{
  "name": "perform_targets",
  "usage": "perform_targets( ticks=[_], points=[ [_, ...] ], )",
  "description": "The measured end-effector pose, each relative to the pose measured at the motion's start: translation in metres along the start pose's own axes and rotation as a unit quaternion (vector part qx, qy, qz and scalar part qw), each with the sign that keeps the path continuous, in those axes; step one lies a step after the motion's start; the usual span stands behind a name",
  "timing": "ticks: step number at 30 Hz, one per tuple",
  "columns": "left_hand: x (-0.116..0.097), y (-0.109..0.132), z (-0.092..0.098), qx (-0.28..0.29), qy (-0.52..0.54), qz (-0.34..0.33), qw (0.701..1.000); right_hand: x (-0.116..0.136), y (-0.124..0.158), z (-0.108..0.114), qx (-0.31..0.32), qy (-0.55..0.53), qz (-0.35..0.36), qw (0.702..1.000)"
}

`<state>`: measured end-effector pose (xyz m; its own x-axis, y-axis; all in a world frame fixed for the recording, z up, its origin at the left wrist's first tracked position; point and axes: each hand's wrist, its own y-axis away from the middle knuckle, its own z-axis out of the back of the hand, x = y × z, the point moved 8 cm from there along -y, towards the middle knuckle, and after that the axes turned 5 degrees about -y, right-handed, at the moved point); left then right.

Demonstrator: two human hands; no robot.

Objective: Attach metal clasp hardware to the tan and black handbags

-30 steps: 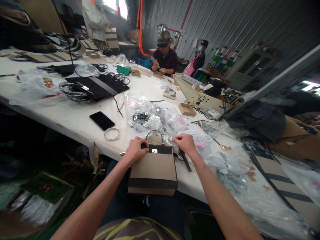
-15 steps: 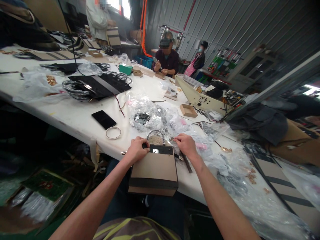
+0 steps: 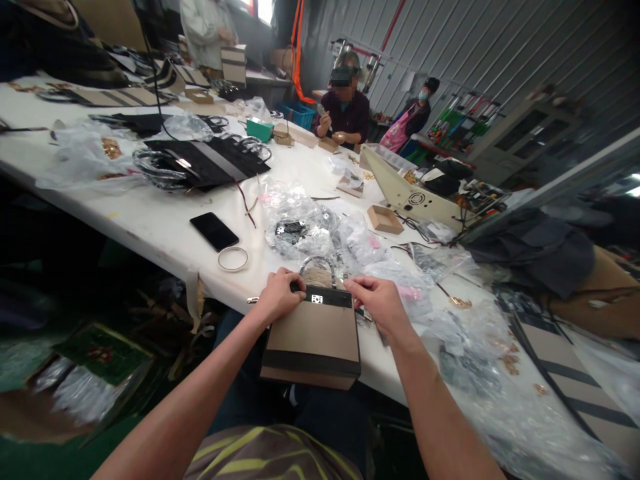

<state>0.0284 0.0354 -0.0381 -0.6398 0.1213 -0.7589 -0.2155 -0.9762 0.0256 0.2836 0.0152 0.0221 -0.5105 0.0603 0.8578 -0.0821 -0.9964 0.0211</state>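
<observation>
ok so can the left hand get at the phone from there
Probably yes: the phone lies uncovered on the table, with just a thin ring between it and the left hand, though that hand would likely have to leave the bag first.

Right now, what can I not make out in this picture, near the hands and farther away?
Head: whether the right hand pinches anything, hidden by its fingers.
Head: the tan bag's upper left corner, behind the left hand.
Head: the striped panel's lower end, cut off by the right edge.
</observation>
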Motion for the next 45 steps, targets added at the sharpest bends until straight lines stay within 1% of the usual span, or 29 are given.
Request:
perform_targets(
  ticks=[1, 2, 3, 4, 6, 7, 9, 11, 12, 13, 14, 16, 17, 18, 20, 23, 26, 29, 33, 36, 40, 43, 45],
  points=[
    [0.000, -0.001, -0.001, 0.002, -0.001, 0.001, 1.000, -0.001, 0.012, -0.014, 0.034, -0.077, -0.034, 0.996],
    [0.000, -0.002, -0.002, 0.004, -0.001, 0.002, 1.000, -0.002, 0.024, -0.027, 0.062, -0.127, -0.064, 0.988],
    [0.000, -0.002, -0.003, 0.004, -0.002, 0.003, 1.000, -0.004, 0.035, -0.037, 0.079, -0.140, -0.085, 0.983],
    [0.000, -0.003, -0.002, 0.004, -0.002, 0.003, 1.000, -0.006, 0.042, -0.042, 0.078, -0.130, -0.097, 0.984],
    [-0.001, -0.004, 0.002, 0.004, 0.004, -0.008, 1.000, -0.009, 0.049, -0.040, 0.042, -0.083, -0.096, 0.991],
    [-0.001, -0.003, 0.005, 0.015, 0.018, -0.014, 1.000, -0.008, 0.049, -0.037, 0.022, -0.061, -0.083, 0.994],
    [0.002, -0.002, 0.007, 0.077, 0.083, -0.009, 0.994, -0.001, 0.047, -0.031, -0.002, -0.035, -0.031, 0.999],
    [0.010, 0.001, 0.009, 0.145, 0.176, 0.019, 0.973, 0.015, 0.044, -0.033, 0.000, -0.017, 0.044, 0.999],
    [0.013, 0.002, 0.011, 0.162, 0.216, 0.029, 0.962, 0.024, 0.042, -0.035, 0.003, -0.005, 0.083, 0.997],
    [0.017, 0.002, 0.013, 0.160, 0.246, 0.033, 0.955, 0.032, 0.041, -0.039, 0.005, 0.008, 0.119, 0.993],
    [0.020, 0.001, 0.017, 0.143, 0.265, 0.033, 0.953, 0.040, 0.040, -0.045, 0.007, 0.023, 0.149, 0.988],
    [0.027, -0.001, 0.021, 0.091, 0.279, 0.045, 0.955, 0.051, 0.036, -0.059, 0.019, 0.056, 0.192, 0.980],
    [0.031, -0.001, 0.022, 0.065, 0.272, 0.062, 0.958, 0.055, 0.035, -0.067, 0.033, 0.080, 0.211, 0.974],
    [0.035, -0.001, 0.021, 0.045, 0.256, 0.081, 0.962, 0.059, 0.033, -0.077, 0.053, 0.110, 0.231, 0.965],
    [0.036, -0.001, 0.020, 0.026, 0.204, 0.099, 0.974, 0.067, 0.031, -0.097, 0.091, 0.180, 0.271, 0.941],
    [0.031, -0.001, 0.022, 0.008, 0.127, 0.081, 0.989, 0.075, 0.029, -0.116, 0.116, 0.266, 0.313, 0.904],
    [0.029, -0.002, 0.025, -0.011, 0.093, 0.062, 0.994, 0.079, 0.029, -0.127, 0.122, 0.291, 0.323, 0.892],
    [0.028, -0.003, 0.024, -0.011, 0.075, 0.045, 0.996, 0.076, 0.029, -0.130, 0.107, 0.293, 0.304, 0.900],
    [0.022, -0.002, 0.024, -0.025, 0.036, 0.006, 0.999, 0.071, 0.030, -0.133, 0.098, 0.278, 0.287, 0.911],
    [0.023, -0.002, 0.023, -0.020, 0.060, 0.006, 0.998, 0.070, 0.030, -0.136, 0.093, 0.272, 0.284, 0.915],
    [0.029, -0.003, 0.021, -0.001, 0.115, 0.030, 0.993, 0.069, 0.032, -0.138, 0.091, 0.261, 0.283, 0.919],
    [0.032, -0.004, 0.020, 0.011, 0.133, 0.043, 0.990, 0.068, 0.029, -0.131, 0.095, 0.205, 0.275, 0.934],
    [0.033, -0.005, 0.020, 0.019, 0.138, 0.051, 0.989, 0.067, 0.025, -0.122, 0.104, 0.123, 0.258, 0.953]
  ],
)
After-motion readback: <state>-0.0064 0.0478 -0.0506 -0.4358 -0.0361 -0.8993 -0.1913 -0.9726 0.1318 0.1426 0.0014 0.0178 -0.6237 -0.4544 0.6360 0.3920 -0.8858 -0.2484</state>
